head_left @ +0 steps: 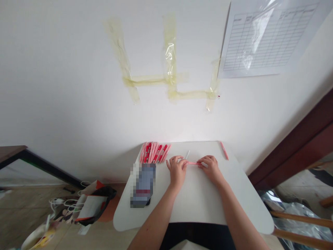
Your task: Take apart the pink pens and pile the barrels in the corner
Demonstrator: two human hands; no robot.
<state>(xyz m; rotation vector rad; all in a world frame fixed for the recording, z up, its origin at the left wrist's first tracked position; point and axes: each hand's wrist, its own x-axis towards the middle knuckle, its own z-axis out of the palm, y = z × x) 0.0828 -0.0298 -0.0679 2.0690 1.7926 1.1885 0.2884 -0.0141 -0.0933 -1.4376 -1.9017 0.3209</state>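
Pink pen (193, 163) sits clamped between left hand (177, 171) and right hand (210, 169), both grips closed; slackening either could drop it onto the worktop (197, 205).

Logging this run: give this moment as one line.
left hand | right hand | both holding pink pen | nearby: pen row on white table

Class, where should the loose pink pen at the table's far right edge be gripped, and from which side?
Pinch the pen mid-barrel from above with the right hand, the nearest: it lies flat and slanted near the edge, apart from the row of pens.
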